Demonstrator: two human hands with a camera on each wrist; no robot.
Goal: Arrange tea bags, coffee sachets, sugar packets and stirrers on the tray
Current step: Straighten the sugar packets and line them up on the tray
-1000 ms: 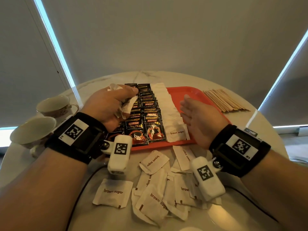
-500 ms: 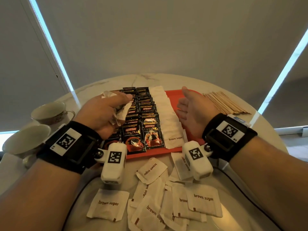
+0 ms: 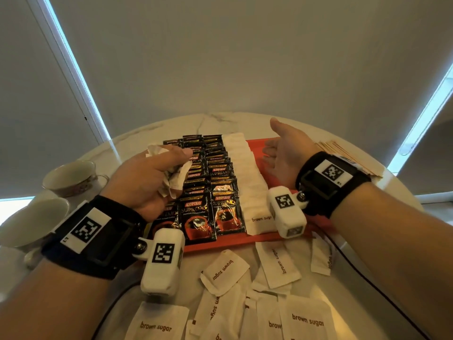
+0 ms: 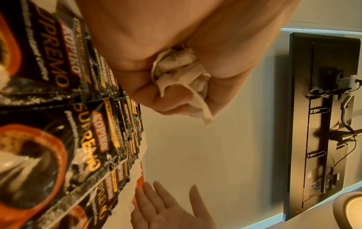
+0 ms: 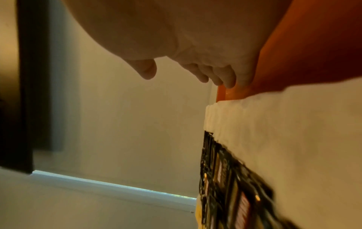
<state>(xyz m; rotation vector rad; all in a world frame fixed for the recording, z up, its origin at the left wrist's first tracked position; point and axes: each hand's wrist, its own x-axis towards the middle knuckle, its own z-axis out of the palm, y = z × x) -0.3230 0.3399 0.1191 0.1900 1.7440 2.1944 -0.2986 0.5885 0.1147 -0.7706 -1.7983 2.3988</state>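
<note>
A red tray (image 3: pixel 232 244) holds rows of black coffee sachets (image 3: pixel 220 192) and one row of white brown sugar packets (image 3: pixel 247 182). My left hand (image 3: pixel 144 180) hovers over the left sachet rows and grips a crumpled bunch of white packets (image 3: pixel 175 180). That bunch of white packets (image 4: pixel 180 72) shows squeezed in the fist in the left wrist view. My right hand (image 3: pixel 284 153) is open with the palm turned inward, over the bare right part of the tray (image 5: pixel 293 54). Wooden stirrers (image 3: pixel 326 146) lie on the table right of the tray.
Several loose brown sugar packets (image 3: pixel 223 271) lie scattered on the marble table in front of the tray. Two cups (image 3: pixel 71 177) (image 3: pixel 34 219) stand at the left edge. A black cable (image 3: pixel 367 283) runs along the table at the right.
My right hand has moved from the near end of the sugar row to the far right of the tray and stays open. The left hand keeps its grip in place.
</note>
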